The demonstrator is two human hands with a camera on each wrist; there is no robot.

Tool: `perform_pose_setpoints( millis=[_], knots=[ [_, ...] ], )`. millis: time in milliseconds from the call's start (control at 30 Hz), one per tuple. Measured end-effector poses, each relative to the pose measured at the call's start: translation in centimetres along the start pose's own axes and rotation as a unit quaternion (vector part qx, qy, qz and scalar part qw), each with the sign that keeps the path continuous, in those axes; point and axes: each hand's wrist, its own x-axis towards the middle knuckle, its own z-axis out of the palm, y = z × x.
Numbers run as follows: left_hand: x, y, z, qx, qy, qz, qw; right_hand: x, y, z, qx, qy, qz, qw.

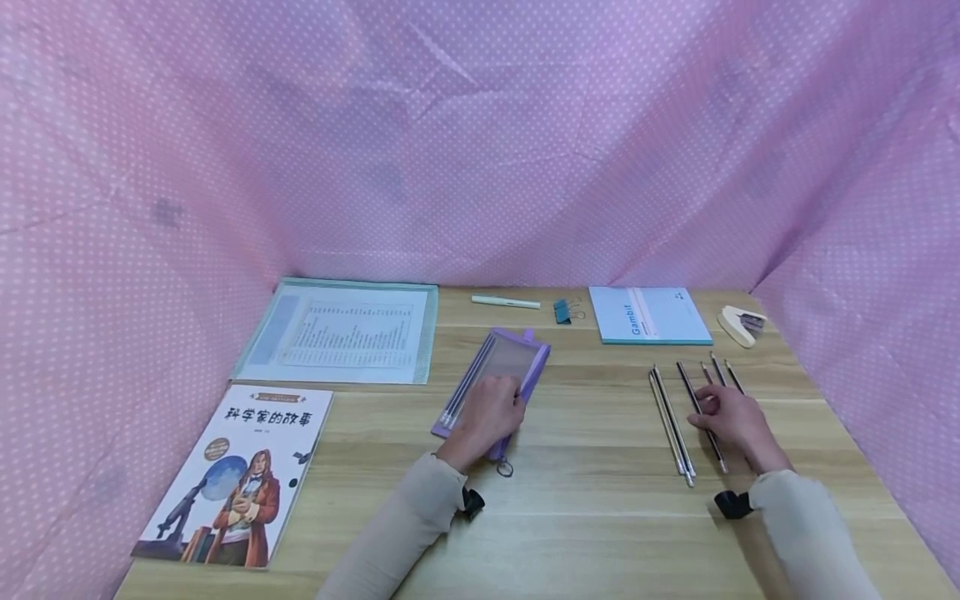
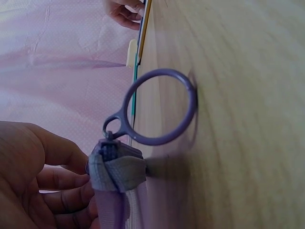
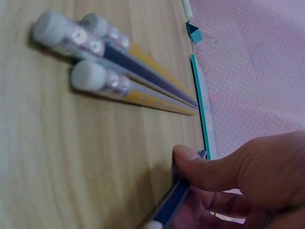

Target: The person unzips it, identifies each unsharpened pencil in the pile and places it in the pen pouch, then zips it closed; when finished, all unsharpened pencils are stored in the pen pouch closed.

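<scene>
My left hand (image 1: 484,414) holds a purple mesh pencil pouch (image 1: 516,352) along its edge, with several pencils (image 1: 468,377) inside on the left. In the left wrist view, its fingers are at the end of the zipper, where a purple pull ring (image 2: 155,141) hangs out. My right hand (image 1: 738,423) pinches a dark pencil (image 3: 174,199) between thumb and fingers, its white eraser end towards me. Just left of that hand lies a small bundle of pencils (image 1: 670,421) with white erasers. More pencils (image 1: 717,369) lie beyond its fingers, partly hidden by them.
Along the back lie a pale pen (image 1: 506,302), a teal binder clip (image 1: 562,312), a blue Gambit notebook (image 1: 651,317) and a white stapler-like item (image 1: 737,327). At left are a document folder (image 1: 337,332) and an illustrated book (image 1: 240,475). Pink dotted cloth (image 1: 480,150) surrounds the table.
</scene>
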Motion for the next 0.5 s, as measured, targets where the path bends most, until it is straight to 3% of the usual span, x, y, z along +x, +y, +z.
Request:
perform_pose_setpoints(
  millis=[167,267,367,500],
  knots=[
    [0.0,0.0,0.0,-0.003,-0.002,0.000,1.0000,0.1,0.1,-0.2,0.029,-0.017,0.010,0.999],
    [-0.1,0.0,0.0,0.000,-0.001,-0.001,1.0000,-0.2,0.1,-0.4,0.084,-0.039,0.026,0.995],
    [-0.1,0.0,0.0,0.001,-0.001,-0.003,1.0000,-0.5,-0.2,-0.8,0.160,-0.067,0.044,0.984],
    [-0.1,0.1,-0.1,0.001,0.001,-0.003,1.0000,-0.7,-1.4,-1.1,0.265,-0.104,0.058,0.957]
  ],
)
